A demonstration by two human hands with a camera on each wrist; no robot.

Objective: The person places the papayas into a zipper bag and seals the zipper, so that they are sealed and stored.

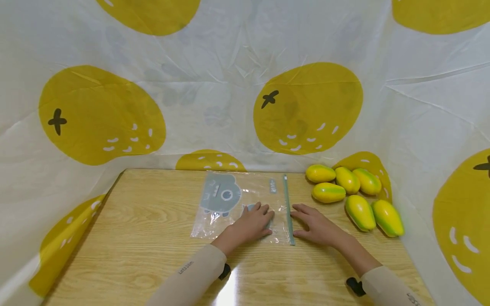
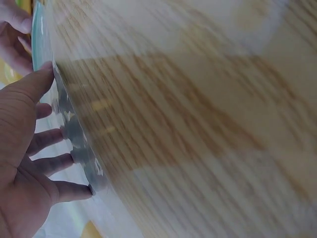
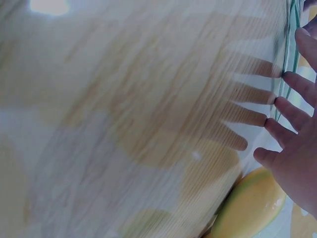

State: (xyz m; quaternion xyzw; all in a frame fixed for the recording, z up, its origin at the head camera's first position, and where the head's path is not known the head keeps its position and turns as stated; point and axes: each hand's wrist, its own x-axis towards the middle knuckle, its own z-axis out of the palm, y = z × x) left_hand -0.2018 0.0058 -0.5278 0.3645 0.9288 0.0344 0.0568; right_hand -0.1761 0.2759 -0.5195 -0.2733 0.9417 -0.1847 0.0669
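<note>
A clear plastic zip bag (image 1: 245, 187) printed with a grey-blue one-eyed cartoon figure (image 1: 220, 193) lies flat on the table. Its green slider strip (image 1: 289, 212) runs along the right side. With fingers spread, my left hand (image 1: 252, 223) rests on the lower right part of the bag; in the left wrist view the fingertips (image 2: 86, 192) press on the film. My right hand (image 1: 314, 225) is just right of the strip, fingers extended toward it and fingertips right at its edge. It holds nothing. In the right wrist view, a mango (image 3: 252, 203) shows beyond the right hand.
Several yellow-green mangoes (image 1: 329, 192) lie at the back right of the wooden table (image 1: 145, 212), two of them (image 1: 387, 217) nearer the right edge. White cloth walls (image 1: 210, 114) with large yellow fruit prints stand at the back and both sides.
</note>
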